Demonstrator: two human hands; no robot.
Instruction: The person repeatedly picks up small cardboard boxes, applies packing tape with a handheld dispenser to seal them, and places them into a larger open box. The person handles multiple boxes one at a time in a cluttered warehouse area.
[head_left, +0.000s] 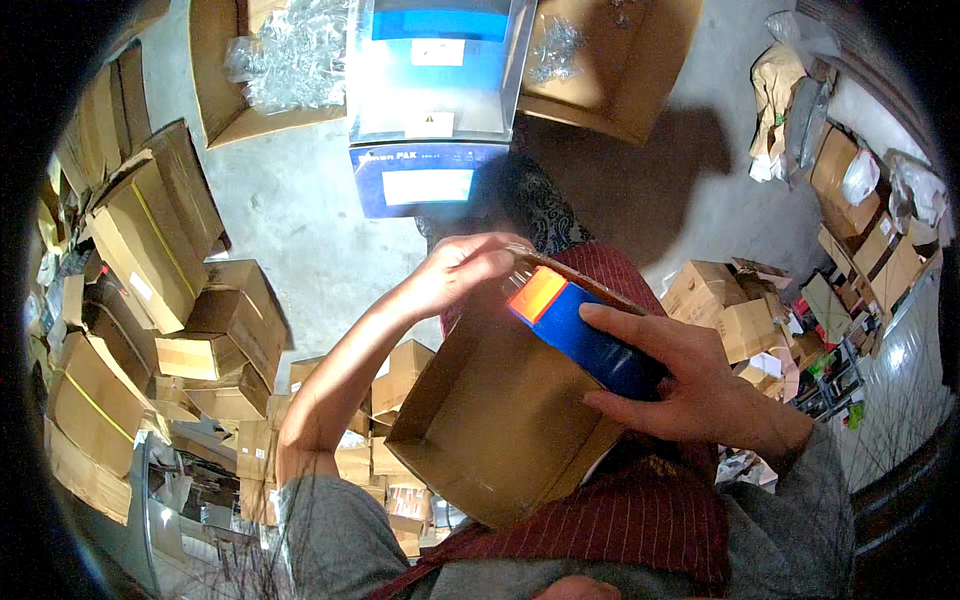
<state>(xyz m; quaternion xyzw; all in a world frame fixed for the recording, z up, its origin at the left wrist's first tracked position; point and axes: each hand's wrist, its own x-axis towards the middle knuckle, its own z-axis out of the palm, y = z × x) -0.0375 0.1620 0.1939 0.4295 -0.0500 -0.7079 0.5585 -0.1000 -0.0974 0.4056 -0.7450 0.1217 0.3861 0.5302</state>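
Note:
An open brown cardboard box [500, 420] rests tilted on my lap against the dark red pinstriped apron, its inside facing up. My left hand [462, 268] is closed at the box's upper edge, thumb and fingers pinched on its rim. My right hand [680, 365] grips a blue block-shaped object with an orange end [580, 325]. That object lies along the box's upper right wall, with its orange end pointing toward my left fingers. Thin shiny prongs or strands show between the orange end and my left hand; I cannot make out what they are.
Ahead stands a blue-and-white machine [430, 180] with a clear cover. Large open cartons flank it, the left one holding clear plastic packaging [290, 65]. Cardboard boxes [150, 245] pile up at the left, and more boxes [735, 305] with scraps lie at the right.

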